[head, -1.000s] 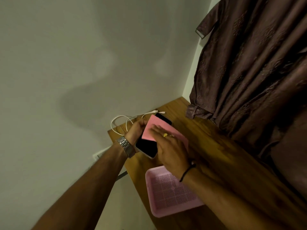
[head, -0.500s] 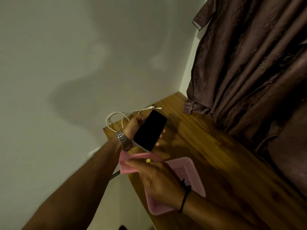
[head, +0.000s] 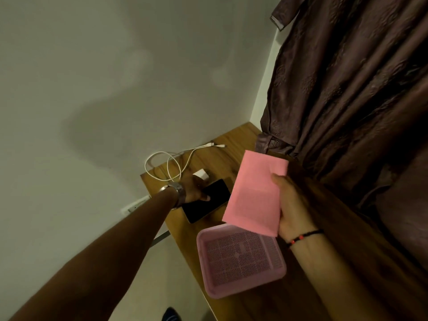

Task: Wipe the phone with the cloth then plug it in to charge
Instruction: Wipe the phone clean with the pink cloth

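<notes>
The black phone [head: 208,200] lies screen up on the wooden table [head: 324,262], with my left hand [head: 193,189] gripping its far end, thumb on the screen. My right hand [head: 291,205] holds the pink cloth [head: 256,193] spread flat in the air, above the table and to the right of the phone. A white charging cable [head: 171,165] lies coiled at the table's far left corner, its plug end [head: 220,145] loose on the wood. A white charger block [head: 201,174] sits just beyond my left hand.
A pink perforated tray [head: 240,260] stands on the table near me, below the cloth. Dark brown curtains [head: 347,89] hang along the table's right side. A white wall socket [head: 136,205] is on the wall left of the table.
My left hand has lowered the phone from the air onto the table. My right hand has lifted the cloth from near my left wrist up and to the right, opened flat.
</notes>
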A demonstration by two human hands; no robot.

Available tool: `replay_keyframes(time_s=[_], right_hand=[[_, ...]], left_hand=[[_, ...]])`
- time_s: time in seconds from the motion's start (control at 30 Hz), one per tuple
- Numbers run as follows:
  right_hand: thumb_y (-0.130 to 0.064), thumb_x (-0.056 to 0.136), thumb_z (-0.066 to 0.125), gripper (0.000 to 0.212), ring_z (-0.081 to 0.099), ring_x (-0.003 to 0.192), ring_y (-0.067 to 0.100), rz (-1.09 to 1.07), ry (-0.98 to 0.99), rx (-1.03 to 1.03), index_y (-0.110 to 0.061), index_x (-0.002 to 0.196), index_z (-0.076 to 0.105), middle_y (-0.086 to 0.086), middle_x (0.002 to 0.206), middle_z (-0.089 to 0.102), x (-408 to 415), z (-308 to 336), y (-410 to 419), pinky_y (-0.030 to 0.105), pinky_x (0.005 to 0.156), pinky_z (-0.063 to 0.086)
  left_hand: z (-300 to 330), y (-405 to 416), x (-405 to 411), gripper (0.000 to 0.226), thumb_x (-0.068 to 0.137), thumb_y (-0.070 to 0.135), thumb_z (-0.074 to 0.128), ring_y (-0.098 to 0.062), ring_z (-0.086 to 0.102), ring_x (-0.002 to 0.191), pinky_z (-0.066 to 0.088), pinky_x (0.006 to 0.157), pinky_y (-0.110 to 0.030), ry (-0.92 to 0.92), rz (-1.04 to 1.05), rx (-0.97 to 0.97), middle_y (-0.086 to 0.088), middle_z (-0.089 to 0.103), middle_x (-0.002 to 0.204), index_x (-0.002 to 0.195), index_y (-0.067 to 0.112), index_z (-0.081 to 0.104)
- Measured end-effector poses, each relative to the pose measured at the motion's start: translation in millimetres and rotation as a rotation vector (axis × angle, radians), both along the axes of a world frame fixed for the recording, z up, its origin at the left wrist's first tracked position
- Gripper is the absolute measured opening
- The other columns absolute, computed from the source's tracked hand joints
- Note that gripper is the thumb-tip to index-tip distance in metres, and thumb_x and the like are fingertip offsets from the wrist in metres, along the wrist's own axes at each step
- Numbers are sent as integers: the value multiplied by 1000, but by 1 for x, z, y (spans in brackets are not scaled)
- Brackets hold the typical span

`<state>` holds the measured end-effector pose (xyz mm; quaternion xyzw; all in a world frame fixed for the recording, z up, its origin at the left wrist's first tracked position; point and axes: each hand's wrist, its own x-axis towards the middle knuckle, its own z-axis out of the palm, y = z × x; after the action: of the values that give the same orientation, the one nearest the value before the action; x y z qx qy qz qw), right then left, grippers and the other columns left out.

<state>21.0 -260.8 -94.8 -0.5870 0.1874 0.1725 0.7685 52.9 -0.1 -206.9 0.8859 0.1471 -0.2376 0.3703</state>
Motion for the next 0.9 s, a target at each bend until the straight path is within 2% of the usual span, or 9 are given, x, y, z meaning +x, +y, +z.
replay_keyframes(time_s=[0.13, 0.3, 0.4, 0.5, 0.6, 0.67, 0.77, 0.83, 0.9], right_hand=[[-24, 100, 56, 39, 64, 105, 23, -14, 64, 89, -18, 138, 54, 10, 124, 65, 19, -27, -2, 39, 75, 54], [0, 95, 53, 41, 65, 103, 22, -121, 172, 258, -16, 133, 53, 10, 119, 64, 45, -60, 6, 35, 72, 58], [4, 93, 54, 43, 64, 104, 25, -108, 242, 259, -13, 134, 53, 14, 123, 63, 52, -79, 18, 38, 73, 58], [5, 92, 56, 48, 63, 105, 27, -69, 285, 247, -12, 136, 51, 16, 124, 61, 54, -94, 27, 41, 79, 58], [3, 92, 58, 48, 63, 108, 29, -21, 319, 203, -13, 137, 51, 18, 129, 60, 56, -107, 29, 44, 89, 56], [1, 91, 61, 45, 64, 107, 28, 27, 341, 162, -12, 133, 52, 18, 126, 62, 57, -111, 28, 41, 80, 58], [-1, 88, 68, 40, 66, 105, 28, 133, 372, 97, -11, 125, 57, 18, 121, 66, 59, -112, 26, 37, 65, 61], [0, 85, 71, 39, 67, 105, 29, 204, 389, 66, -9, 121, 58, 19, 120, 67, 60, -112, 26, 35, 60, 63], [2, 84, 71, 38, 67, 104, 29, 280, 396, 3, -7, 119, 59, 18, 120, 66, 63, -111, 27, 35, 61, 63]], left_hand=[[-25, -7, -2, 61, 82, 34, 79, -26, 58, 126, 51, 103, -40, -28, -9, 14, -4, 62, 139, 139, 24, 61], [-32, -6, -3, 54, 84, 27, 78, -23, 64, 116, 54, 97, -38, -110, -101, 74, 0, 70, 127, 135, 27, 63], [-33, -5, -5, 46, 84, 40, 77, -23, 68, 103, 53, 80, -31, -205, -168, 275, -2, 73, 117, 126, 25, 68], [-31, -6, -15, 41, 86, 48, 71, -25, 70, 98, 52, 76, -30, -315, -200, 371, -5, 74, 112, 121, 26, 69], [-25, -10, -27, 34, 89, 44, 67, -26, 70, 91, 53, 72, -31, -390, -163, 383, -6, 74, 108, 114, 21, 71], [-20, -12, -39, 22, 93, 33, 62, -27, 69, 80, 49, 65, -30, -400, -2, 377, -9, 75, 100, 101, 15, 72], [-19, -14, -65, 19, 96, 21, 57, -26, 70, 82, 59, 72, -38, -258, 315, 130, -10, 76, 94, 95, 12, 73], [-15, -20, -85, 26, 100, 30, 52, -28, 73, 89, 61, 86, -48, -60, 469, -240, -9, 77, 97, 97, 15, 74], [-10, -28, -98, 28, 100, 39, 51, -31, 73, 95, 59, 92, -52, 68, 517, -406, -8, 77, 102, 104, 20, 70]])
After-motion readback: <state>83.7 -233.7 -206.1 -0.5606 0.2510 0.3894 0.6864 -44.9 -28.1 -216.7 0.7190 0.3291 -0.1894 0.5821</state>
